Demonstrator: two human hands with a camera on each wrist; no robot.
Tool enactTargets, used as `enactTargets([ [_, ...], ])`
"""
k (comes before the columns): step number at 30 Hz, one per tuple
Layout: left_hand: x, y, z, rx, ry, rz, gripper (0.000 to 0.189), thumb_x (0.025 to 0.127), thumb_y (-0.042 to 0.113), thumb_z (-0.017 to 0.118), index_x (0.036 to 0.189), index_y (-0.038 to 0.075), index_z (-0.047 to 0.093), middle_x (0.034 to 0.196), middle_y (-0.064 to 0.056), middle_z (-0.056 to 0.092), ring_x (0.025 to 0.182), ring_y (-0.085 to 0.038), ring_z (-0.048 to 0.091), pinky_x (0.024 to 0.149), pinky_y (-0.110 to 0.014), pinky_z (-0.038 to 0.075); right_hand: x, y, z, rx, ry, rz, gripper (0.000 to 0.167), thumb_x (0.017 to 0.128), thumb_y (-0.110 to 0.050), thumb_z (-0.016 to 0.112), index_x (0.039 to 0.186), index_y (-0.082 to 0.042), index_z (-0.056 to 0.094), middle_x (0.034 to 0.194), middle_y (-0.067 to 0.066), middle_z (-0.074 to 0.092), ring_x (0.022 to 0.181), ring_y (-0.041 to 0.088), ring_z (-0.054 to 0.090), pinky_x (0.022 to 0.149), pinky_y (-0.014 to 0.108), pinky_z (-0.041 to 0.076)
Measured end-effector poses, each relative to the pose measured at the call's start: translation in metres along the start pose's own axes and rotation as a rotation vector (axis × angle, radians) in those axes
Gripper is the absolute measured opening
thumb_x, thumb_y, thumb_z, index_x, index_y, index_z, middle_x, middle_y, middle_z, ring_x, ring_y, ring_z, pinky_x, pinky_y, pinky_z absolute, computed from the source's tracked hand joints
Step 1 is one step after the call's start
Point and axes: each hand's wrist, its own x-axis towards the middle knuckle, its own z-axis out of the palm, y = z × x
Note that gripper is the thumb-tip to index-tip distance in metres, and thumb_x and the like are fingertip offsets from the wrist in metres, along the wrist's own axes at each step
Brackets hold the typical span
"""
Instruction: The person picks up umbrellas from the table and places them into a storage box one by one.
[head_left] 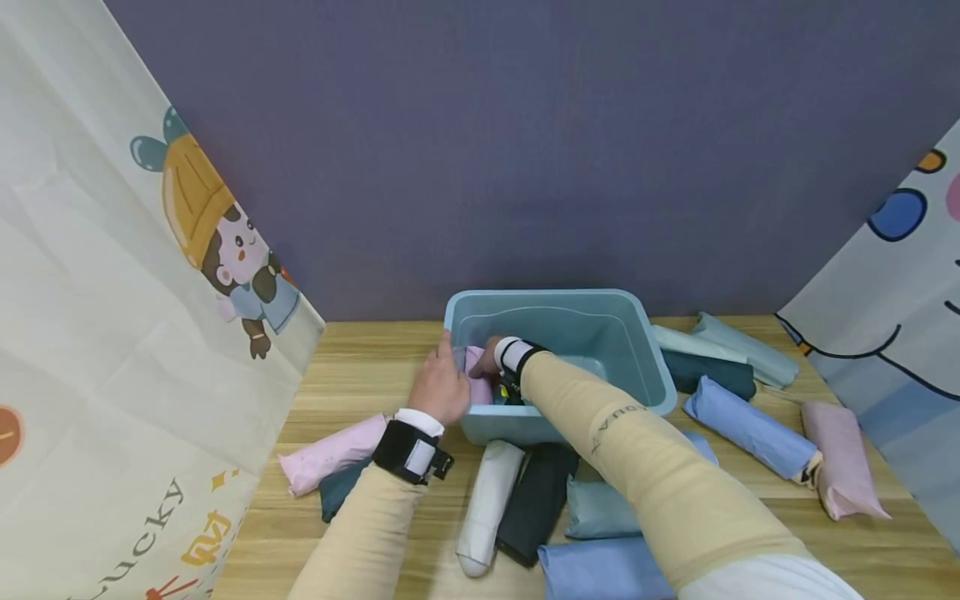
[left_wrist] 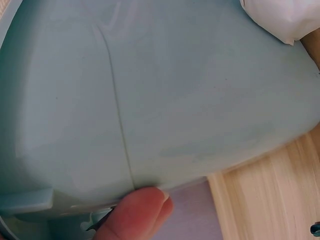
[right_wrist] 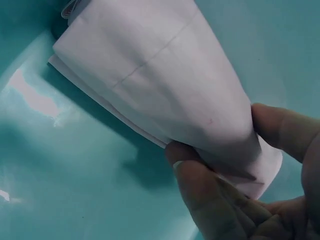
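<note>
Inside the blue-green plastic bin (head_left: 551,301), my right hand (head_left: 489,357) reaches toward the left end. It pinches a pale pink folded umbrella (right_wrist: 165,75) in its sleeve between thumb and fingers, near one end. A dark end with a loop shows at the umbrella's far tip in the right wrist view. My left hand (head_left: 439,387) holds the bin's left rim, with the index finger extended along it. One fingertip (left_wrist: 142,212) shows at the bin's edge in the left wrist view; the other fingers there are out of sight.
Left of the bin lie a pink umbrella (head_left: 337,454) and a dark teal one (head_left: 341,490). White (head_left: 487,508) and black (head_left: 538,502) ones lie in front. Several more, including blue (head_left: 750,427) and pink (head_left: 843,458), are at the right. A dark wall (head_left: 555,167) stands behind.
</note>
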Motion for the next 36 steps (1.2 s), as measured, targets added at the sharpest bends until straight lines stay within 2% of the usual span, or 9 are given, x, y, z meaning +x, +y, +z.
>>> enactTargets([
  [4, -0.001, 0.000, -0.001, -0.001, -0.003, -0.007, 0.069, 0.089, 0.009, 0.048, 0.150, -0.005, 0.018, 0.134, -0.033, 0.046, 0.120, -0.044, 0.049, 0.100, -0.050, 0.041, -0.004, -0.002, -0.001, -0.006, 0.009, 0.003, 0.032, 0.086, -0.036, 0.070, 0.096, -0.005, 0.067, 0.087, 0.007, 0.068, 0.085, 0.021, 0.062, 0.081, 0.033, 0.050],
  [12, -0.002, 0.003, 0.000, 0.015, -0.006, -0.015, 0.070, 0.090, 0.010, 0.050, 0.150, -0.003, 0.017, 0.132, -0.032, 0.048, 0.118, -0.043, 0.052, 0.099, -0.049, 0.043, -0.018, -0.005, -0.008, -0.034, 0.019, -0.004, 0.027, 0.088, -0.031, 0.067, 0.093, -0.005, 0.065, 0.084, 0.007, 0.069, 0.076, 0.020, 0.064, 0.070, 0.030, 0.051],
  [15, -0.002, 0.005, -0.002, 0.018, -0.013, -0.007, 0.071, 0.090, 0.010, 0.050, 0.150, -0.004, 0.016, 0.131, -0.032, 0.049, 0.116, -0.043, 0.053, 0.097, -0.049, 0.044, -0.025, -0.008, -0.014, -0.034, 0.043, -0.016, 0.031, 0.089, -0.032, 0.067, 0.099, -0.003, 0.064, 0.087, 0.010, 0.069, 0.076, 0.021, 0.067, 0.068, 0.029, 0.052],
  [22, 0.000, 0.006, -0.003, 0.057, -0.018, -0.002, 0.073, 0.088, 0.009, 0.051, 0.150, -0.005, 0.015, 0.128, -0.033, 0.051, 0.110, -0.042, 0.055, 0.093, -0.048, 0.046, -0.045, -0.016, -0.031, -0.043, 0.052, -0.067, 0.047, 0.090, -0.038, 0.065, 0.114, 0.002, 0.060, 0.101, 0.015, 0.069, 0.090, 0.026, 0.070, 0.068, 0.028, 0.054],
  [27, 0.001, 0.006, -0.002, 0.056, -0.020, 0.003, 0.072, 0.090, 0.011, 0.051, 0.150, -0.005, 0.015, 0.130, -0.033, 0.050, 0.114, -0.042, 0.054, 0.095, -0.049, 0.045, -0.057, -0.018, -0.041, -0.114, 0.085, -0.110, 0.045, 0.090, -0.041, 0.064, 0.108, 0.000, 0.062, 0.095, 0.013, 0.071, 0.079, 0.022, 0.070, 0.062, 0.026, 0.052],
  [31, 0.000, 0.005, -0.001, 0.051, -0.020, -0.011, 0.071, 0.090, 0.010, 0.051, 0.150, -0.004, 0.015, 0.131, -0.034, 0.048, 0.116, -0.043, 0.052, 0.097, -0.049, 0.044, -0.067, -0.017, -0.049, -0.089, 0.081, -0.137, 0.041, 0.090, -0.039, 0.065, 0.104, -0.001, 0.061, 0.092, 0.014, 0.071, 0.067, 0.020, 0.068, 0.057, 0.025, 0.051],
  [36, -0.002, 0.005, -0.002, 0.058, -0.013, -0.018, 0.071, 0.088, 0.009, 0.050, 0.149, -0.005, 0.017, 0.131, -0.034, 0.048, 0.114, -0.045, 0.053, 0.095, -0.050, 0.045, -0.084, -0.011, -0.065, -0.072, 0.097, -0.147, 0.038, 0.088, -0.042, 0.066, 0.083, -0.006, 0.056, 0.084, 0.012, 0.069, 0.066, 0.020, 0.066, 0.054, 0.025, 0.050],
])
